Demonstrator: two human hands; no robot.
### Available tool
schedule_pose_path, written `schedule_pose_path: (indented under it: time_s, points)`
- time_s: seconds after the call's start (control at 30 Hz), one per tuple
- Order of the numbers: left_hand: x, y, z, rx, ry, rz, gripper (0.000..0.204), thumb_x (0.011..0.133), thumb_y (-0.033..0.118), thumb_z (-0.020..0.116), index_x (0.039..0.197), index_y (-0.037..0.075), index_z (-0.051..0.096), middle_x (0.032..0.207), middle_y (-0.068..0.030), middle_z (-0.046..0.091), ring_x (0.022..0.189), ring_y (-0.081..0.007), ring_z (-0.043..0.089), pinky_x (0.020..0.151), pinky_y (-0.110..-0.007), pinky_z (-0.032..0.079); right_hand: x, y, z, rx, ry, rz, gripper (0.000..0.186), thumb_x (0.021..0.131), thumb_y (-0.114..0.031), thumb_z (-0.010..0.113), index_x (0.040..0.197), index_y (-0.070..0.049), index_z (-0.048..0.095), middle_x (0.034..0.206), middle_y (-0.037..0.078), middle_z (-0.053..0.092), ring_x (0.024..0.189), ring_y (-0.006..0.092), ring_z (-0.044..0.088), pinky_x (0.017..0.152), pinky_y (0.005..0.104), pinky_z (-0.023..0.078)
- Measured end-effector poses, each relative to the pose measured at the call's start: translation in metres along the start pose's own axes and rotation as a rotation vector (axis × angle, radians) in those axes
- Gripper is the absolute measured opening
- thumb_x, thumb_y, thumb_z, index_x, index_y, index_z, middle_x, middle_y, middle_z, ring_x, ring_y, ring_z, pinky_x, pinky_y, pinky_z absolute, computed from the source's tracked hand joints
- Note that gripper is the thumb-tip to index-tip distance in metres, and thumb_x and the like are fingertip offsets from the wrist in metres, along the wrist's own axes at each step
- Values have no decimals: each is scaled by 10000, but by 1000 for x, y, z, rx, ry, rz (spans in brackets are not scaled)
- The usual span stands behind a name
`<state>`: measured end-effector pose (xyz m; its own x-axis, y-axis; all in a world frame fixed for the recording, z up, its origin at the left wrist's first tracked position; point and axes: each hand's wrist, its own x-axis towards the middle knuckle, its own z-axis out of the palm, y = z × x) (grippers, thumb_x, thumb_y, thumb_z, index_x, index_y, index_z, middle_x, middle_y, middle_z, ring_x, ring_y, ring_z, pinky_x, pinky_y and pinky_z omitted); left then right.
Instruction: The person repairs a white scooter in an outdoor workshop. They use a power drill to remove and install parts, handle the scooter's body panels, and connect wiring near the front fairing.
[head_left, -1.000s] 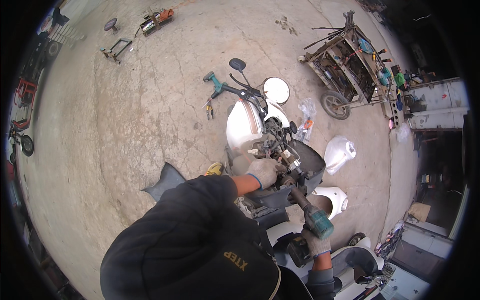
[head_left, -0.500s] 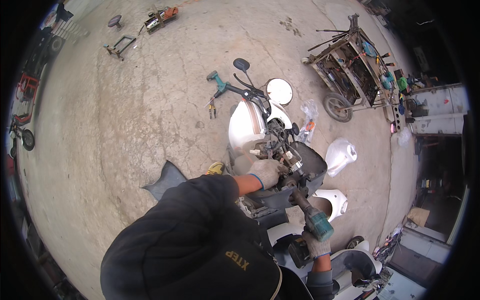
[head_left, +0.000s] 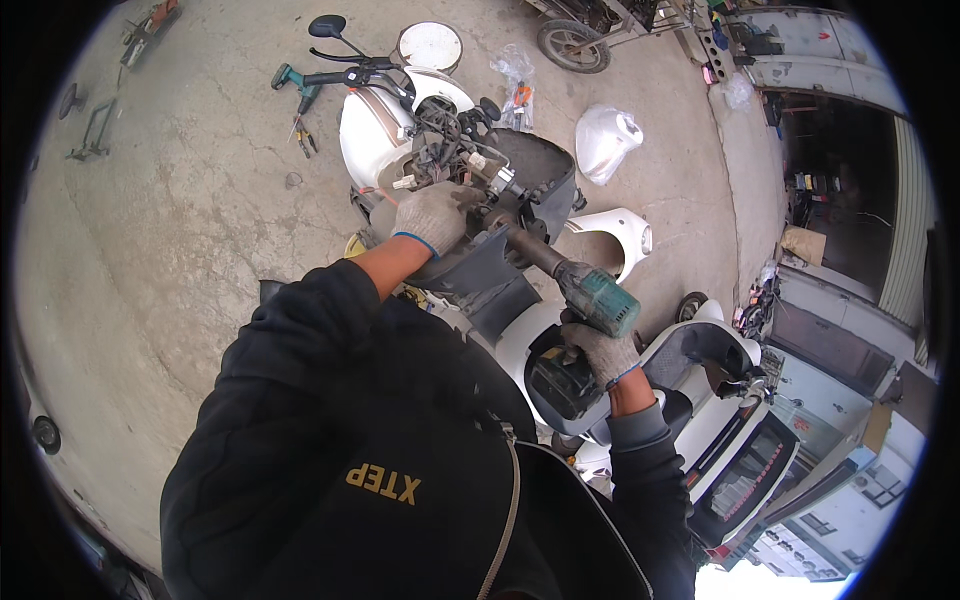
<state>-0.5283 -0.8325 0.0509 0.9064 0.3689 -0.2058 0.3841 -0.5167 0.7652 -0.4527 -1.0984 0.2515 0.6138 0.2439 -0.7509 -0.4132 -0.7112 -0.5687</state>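
A partly stripped scooter with a white front cover [head_left: 368, 132] stands before me, its wiring and steering parts exposed. My gloved left hand [head_left: 432, 216] is closed among those parts, beside the steering column; what its fingers grip is hidden. In my gloved right hand [head_left: 604, 352] is a teal cordless impact wrench [head_left: 596, 298], its fingers wrapped round the handle above the black battery [head_left: 562, 382]. The wrench lies roughly level, its long dark nose [head_left: 532, 246] reaching the steering column near my left hand. A dark plastic inner panel [head_left: 545, 165] surrounds the column.
Beyond the scooter's left side lie a teal cordless drill [head_left: 294, 82] and pliers [head_left: 305, 143]. To the right are a plastic-wrapped part [head_left: 606, 142] and a white cover [head_left: 622, 236]. Another scooter [head_left: 715, 340] stands close by my right arm. A wheeled cart [head_left: 575, 42] stands at the back.
My view has swung right and down, so the scooter sits further left and higher in it. My left hand stays at the steering parts; my right still holds the impact wrench against the column.
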Motion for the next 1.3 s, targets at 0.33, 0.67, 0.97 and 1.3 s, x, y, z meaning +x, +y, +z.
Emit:
schedule_pose_path:
  time_s: [0.33, 0.67, 0.97, 1.3]
  points:
    - [-1, 4, -7, -16, -32, -51, 345, 1018, 230, 551, 1287, 309, 751, 1226, -59, 745, 1116, -315, 718, 919, -445, 583, -6, -15, 2, -142, -4, -16, 241, 834, 33, 695, 1068, -18, 673, 845, 36, 648, 633, 123, 601, 570, 279, 514]
    - [-4, 8, -10, -41, -41, -76, 329, 1025, 235, 549, 1277, 287, 753, 1213, -72, 746, 1110, -315, 717, 916, -441, 581, -5, -12, 0, -122, 1, -24, 221, 798, 38, 689, 1008, -31, 670, 793, 27, 617, 599, 122, 579, 542, 275, 497]
    - [-1, 7, -9, 21, -13, -22, 312, 1047, 279, 541, 1282, 274, 746, 1213, -72, 747, 1122, -317, 711, 922, -445, 576, -8, -7, -3, -78, 32, -33, 283, 795, 71, 710, 1062, -17, 674, 821, 35, 634, 612, 119, 599, 548, 271, 508]
    - [1, -2, 0, 188, -64, -40, 336, 1045, 352, 583, 1343, 272, 715, 1250, -74, 748, 1117, -333, 714, 952, -431, 568, -73, 28, -61, 32, 172, -229, 451, 806, 56, 722, 1248, -34, 713, 1069, 52, 727, 826, 143, 687, 662, 289, 596]
